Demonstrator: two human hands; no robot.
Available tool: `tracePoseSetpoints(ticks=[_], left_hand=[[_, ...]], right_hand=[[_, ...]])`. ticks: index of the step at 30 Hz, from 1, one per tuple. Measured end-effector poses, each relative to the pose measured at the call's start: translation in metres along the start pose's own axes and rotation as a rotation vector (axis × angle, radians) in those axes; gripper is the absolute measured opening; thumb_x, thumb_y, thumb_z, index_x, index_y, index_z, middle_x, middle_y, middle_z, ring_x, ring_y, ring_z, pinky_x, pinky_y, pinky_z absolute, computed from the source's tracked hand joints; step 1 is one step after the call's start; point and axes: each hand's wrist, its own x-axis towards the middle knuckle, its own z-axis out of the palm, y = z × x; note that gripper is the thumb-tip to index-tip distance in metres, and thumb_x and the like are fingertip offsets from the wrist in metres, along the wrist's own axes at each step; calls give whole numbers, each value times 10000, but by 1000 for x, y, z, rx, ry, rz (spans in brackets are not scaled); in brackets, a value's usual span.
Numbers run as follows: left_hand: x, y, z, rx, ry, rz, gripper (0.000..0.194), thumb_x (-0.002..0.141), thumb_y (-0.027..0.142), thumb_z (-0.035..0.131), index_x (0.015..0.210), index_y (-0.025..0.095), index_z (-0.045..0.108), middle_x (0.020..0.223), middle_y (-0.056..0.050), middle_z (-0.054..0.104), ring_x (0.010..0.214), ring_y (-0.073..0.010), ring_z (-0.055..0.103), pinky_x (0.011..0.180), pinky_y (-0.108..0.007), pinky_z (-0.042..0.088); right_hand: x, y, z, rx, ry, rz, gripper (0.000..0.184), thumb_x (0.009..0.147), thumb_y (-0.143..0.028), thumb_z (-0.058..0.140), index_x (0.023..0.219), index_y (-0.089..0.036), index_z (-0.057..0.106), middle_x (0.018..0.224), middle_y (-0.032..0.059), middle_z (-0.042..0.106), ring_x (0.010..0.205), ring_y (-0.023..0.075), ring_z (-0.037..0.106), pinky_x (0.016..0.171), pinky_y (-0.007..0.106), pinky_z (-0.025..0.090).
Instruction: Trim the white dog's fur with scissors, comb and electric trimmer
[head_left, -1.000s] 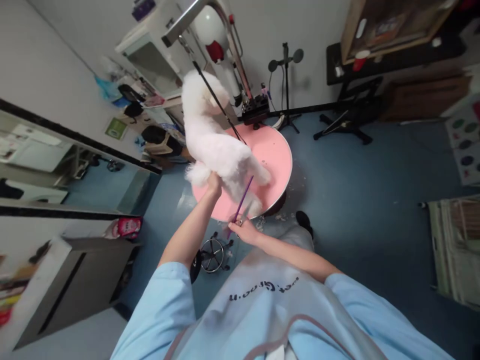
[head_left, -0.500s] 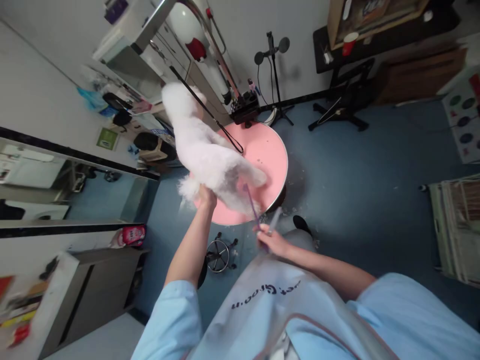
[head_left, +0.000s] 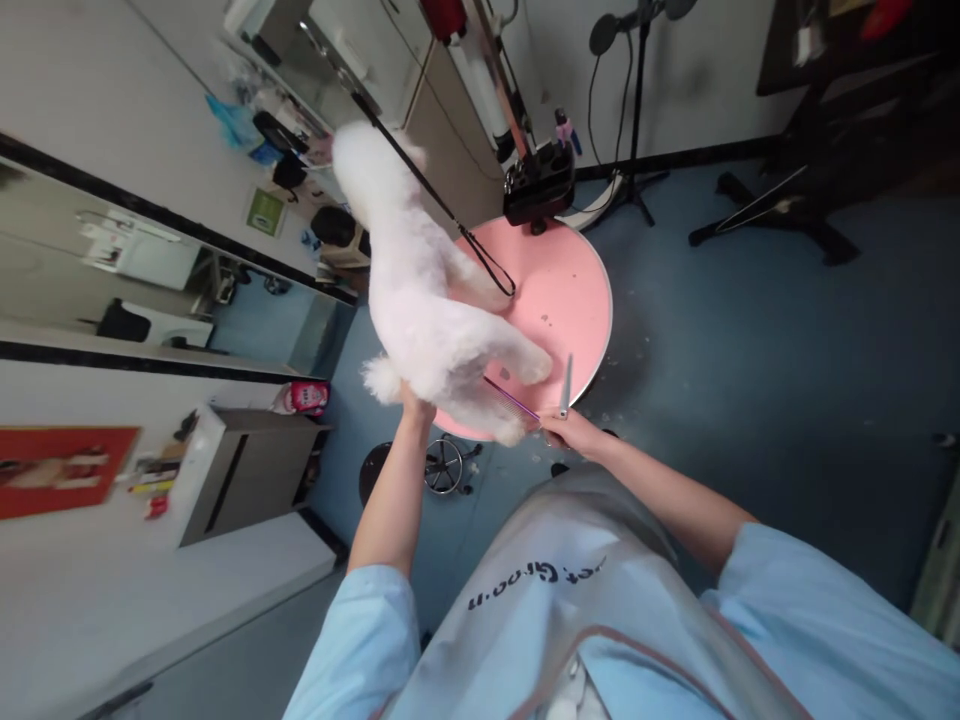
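A fluffy white dog (head_left: pixel 420 300) stands on a round pink grooming table (head_left: pixel 577 290), its head toward the back. My left hand (head_left: pixel 417 402) holds the dog's rear beside its tail (head_left: pixel 381 380); most of the fingers are hidden by fur. In my right hand (head_left: pixel 571 432) are two tools. One is a purple comb (head_left: pixel 517 404), its teeth against the fur of the near hind leg. The other is a pair of scissors (head_left: pixel 566 385), pointing up and away from the leg. A black leash loop (head_left: pixel 491 265) hangs beside the dog, over the table.
A black tool holder (head_left: pixel 540 185) on the upright arm stands at the table's back edge. Behind it is a black stand (head_left: pixel 640 110). A wheeled stool (head_left: pixel 444 466) is below the near left side. Hair clippings dot the floor; a grey cabinet (head_left: pixel 240 470) is at left.
My right hand has moved forward and slightly right, bringing the comb flatter along the hind leg. My left hand stays at the dog's rear. The camera view has shifted.
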Motion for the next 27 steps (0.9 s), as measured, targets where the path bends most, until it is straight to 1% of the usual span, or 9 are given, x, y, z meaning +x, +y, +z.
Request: tracePoseSetpoints(ticks=[2, 5, 8, 11, 13, 16, 19, 23, 27], left_hand=[[0, -2, -1, 4, 31, -2, 358, 821, 346, 528, 1119, 155, 579, 1195, -123, 617, 1136, -217, 564, 966, -327, 460], [0, -4, -3, 21, 55, 7, 331, 848, 357, 494, 1116, 177, 568, 1174, -107, 625, 1183, -205, 537, 957, -303, 468], [1, -3, -3, 48, 50, 13, 338, 853, 372, 478, 1109, 165, 558, 1158, -119, 625, 1175, -205, 543, 963, -305, 466], [2, -1, -1, 59, 49, 10, 365, 848, 385, 475, 1110, 142, 551, 1165, -138, 618, 1113, -207, 576, 948, -315, 475], [1, 0, 0, 63, 36, 18, 384, 843, 398, 484, 1120, 139, 551, 1183, -138, 612, 1107, -209, 576, 949, -314, 474], [1, 0, 0, 54, 0, 42, 386, 824, 394, 512, 1103, 134, 568, 1197, -139, 610, 1110, -224, 571, 978, -330, 459], [3, 0, -2, 41, -23, 41, 375, 817, 363, 500, 1091, 118, 576, 1183, -150, 618, 1074, -226, 588, 973, -341, 457], [3, 1, 1, 44, -58, 36, 388, 853, 343, 432, 1133, 105, 559, 1163, -147, 628, 1067, -210, 592, 980, -335, 446], [1, 3, 6, 43, -92, 31, 401, 891, 326, 368, 1159, 87, 548, 1133, -146, 640, 1028, -198, 606, 962, -323, 453]], right_hand=[[-1, 7, -4, 77, 51, 10, 239, 749, -326, 493, 553, -193, 455, 390, -52, 431, 385, 74, 345, 463, 224, 290], [10, 22, -5, 50, 140, 141, 298, 723, -308, 521, 482, -204, 381, 355, -52, 392, 356, 73, 327, 426, 226, 247], [25, 27, -5, 26, 26, 216, 225, 708, -297, 536, 524, -194, 455, 345, -61, 393, 346, 76, 328, 412, 224, 222], [29, 24, -13, 90, -66, 113, 177, 728, -340, 540, 683, -173, 577, 375, -70, 434, 367, 73, 346, 443, 220, 261], [25, 28, -21, 116, 1, 79, 211, 732, -378, 537, 720, -173, 586, 373, -79, 422, 365, 67, 325, 451, 220, 265], [15, 49, -26, 58, 176, 130, 219, 692, -387, 564, 634, -177, 541, 346, -82, 382, 351, 63, 288, 426, 224, 214], [6, 78, -14, 71, 189, 163, 226, 661, -386, 587, 702, -164, 581, 355, -87, 384, 360, 71, 300, 424, 222, 198], [-9, 107, 7, 261, 210, 105, 377, 667, -442, 588, 903, -150, 615, 383, -102, 387, 375, 71, 302, 467, 227, 269], [-30, 120, 16, 369, 351, 45, 382, 702, -501, 551, 893, -172, 592, 383, -104, 341, 376, 78, 288, 510, 252, 322]])
